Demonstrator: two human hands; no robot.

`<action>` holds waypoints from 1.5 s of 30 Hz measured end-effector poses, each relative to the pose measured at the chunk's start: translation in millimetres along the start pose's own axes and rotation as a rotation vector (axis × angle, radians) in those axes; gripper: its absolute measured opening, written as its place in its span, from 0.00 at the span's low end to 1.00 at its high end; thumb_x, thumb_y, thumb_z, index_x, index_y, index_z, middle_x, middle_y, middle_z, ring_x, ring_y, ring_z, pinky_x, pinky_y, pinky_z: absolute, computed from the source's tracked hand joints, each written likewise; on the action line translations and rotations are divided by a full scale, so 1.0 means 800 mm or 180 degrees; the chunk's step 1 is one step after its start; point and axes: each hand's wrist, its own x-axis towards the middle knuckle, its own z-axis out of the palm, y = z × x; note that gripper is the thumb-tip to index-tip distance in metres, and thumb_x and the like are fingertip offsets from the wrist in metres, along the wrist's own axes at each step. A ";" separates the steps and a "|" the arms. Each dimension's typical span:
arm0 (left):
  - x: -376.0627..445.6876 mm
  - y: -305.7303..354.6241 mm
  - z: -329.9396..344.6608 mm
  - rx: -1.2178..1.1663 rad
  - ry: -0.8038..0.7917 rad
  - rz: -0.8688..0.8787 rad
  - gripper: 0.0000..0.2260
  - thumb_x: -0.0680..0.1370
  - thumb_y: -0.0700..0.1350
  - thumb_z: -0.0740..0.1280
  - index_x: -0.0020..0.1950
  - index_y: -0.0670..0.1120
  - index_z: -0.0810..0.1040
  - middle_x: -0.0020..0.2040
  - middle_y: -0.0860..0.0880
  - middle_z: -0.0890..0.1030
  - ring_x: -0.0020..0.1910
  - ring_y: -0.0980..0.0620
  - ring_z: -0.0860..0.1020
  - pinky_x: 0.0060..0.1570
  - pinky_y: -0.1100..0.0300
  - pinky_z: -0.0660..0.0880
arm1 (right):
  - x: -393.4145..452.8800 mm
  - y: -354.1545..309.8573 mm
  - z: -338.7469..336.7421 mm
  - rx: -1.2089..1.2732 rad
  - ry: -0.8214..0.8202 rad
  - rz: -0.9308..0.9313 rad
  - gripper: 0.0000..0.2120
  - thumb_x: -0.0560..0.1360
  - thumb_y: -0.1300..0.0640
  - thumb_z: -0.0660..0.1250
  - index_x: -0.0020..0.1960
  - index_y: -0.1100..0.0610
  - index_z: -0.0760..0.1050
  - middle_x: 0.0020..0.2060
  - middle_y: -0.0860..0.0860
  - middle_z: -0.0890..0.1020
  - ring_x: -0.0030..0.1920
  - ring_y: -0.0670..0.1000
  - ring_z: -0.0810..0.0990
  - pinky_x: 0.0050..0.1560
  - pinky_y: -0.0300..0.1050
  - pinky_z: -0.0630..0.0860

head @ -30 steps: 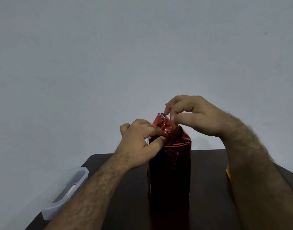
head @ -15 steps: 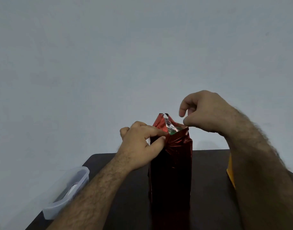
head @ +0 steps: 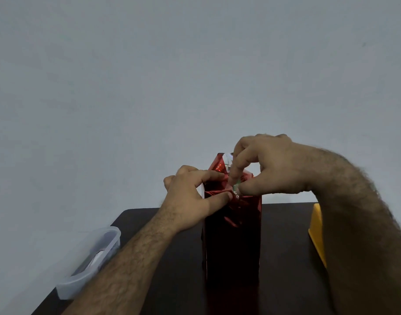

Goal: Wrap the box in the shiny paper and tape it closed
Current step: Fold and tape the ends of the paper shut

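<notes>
A tall box wrapped in shiny red paper [head: 232, 242] stands upright in the middle of the dark table [head: 176, 269]. Its top end is open, with a red flap sticking up at the back and a bit of the box showing inside. My left hand [head: 192, 198] pinches the folded paper at the top left edge between thumb and forefinger. My right hand [head: 270, 169] comes in from the right with curled fingers and pinches the paper at the top, thumb on the near side and fingertips pushed down into the fold. No tape is visible.
A clear plastic container [head: 92, 262] lies on the table's left edge. A yellow object [head: 317, 233] stands at the right, partly hidden by my right forearm. A plain grey wall is behind the table.
My right hand lifted off the paper to the right, then came back down and left onto the top fold. My left hand has kept its pinch in the same place.
</notes>
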 end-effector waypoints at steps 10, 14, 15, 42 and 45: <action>0.022 0.006 -0.004 -0.0008 -0.0057 0.0389 0.27 0.67 0.68 0.73 0.64 0.62 0.80 0.51 0.66 0.85 0.64 0.66 0.71 0.67 0.51 0.58 | 0.026 0.015 0.027 0.1275 0.1532 0.0194 0.04 0.77 0.51 0.74 0.44 0.43 0.85 0.52 0.41 0.82 0.52 0.42 0.79 0.45 0.38 0.70; 0.028 0.007 -0.004 0.0086 -0.0188 0.0490 0.28 0.66 0.68 0.74 0.64 0.61 0.80 0.49 0.66 0.84 0.63 0.65 0.72 0.64 0.50 0.58 | 0.027 0.016 0.044 0.1559 0.1927 0.0351 0.04 0.77 0.52 0.75 0.44 0.45 0.85 0.52 0.41 0.82 0.54 0.41 0.78 0.48 0.37 0.72; 0.029 0.006 -0.004 0.0095 -0.0195 0.0503 0.28 0.66 0.68 0.74 0.64 0.61 0.80 0.49 0.66 0.84 0.62 0.66 0.72 0.63 0.51 0.58 | 0.025 0.017 0.049 0.1675 0.2131 0.0402 0.03 0.78 0.51 0.75 0.45 0.45 0.86 0.53 0.41 0.83 0.54 0.42 0.79 0.49 0.37 0.72; 0.024 -0.001 -0.008 0.0057 -0.0101 0.0830 0.18 0.66 0.67 0.75 0.49 0.59 0.80 0.46 0.62 0.84 0.52 0.64 0.80 0.66 0.54 0.57 | -0.145 0.141 0.135 0.1419 0.0969 0.4353 0.21 0.79 0.58 0.73 0.67 0.67 0.74 0.53 0.60 0.75 0.53 0.60 0.74 0.52 0.53 0.77; 0.024 -0.001 -0.008 0.0061 -0.0119 0.0838 0.18 0.66 0.68 0.74 0.48 0.58 0.80 0.46 0.62 0.84 0.51 0.64 0.80 0.67 0.52 0.57 | -0.143 0.147 0.131 0.1705 0.0992 0.4453 0.25 0.77 0.58 0.76 0.69 0.66 0.72 0.62 0.63 0.77 0.58 0.62 0.77 0.55 0.57 0.78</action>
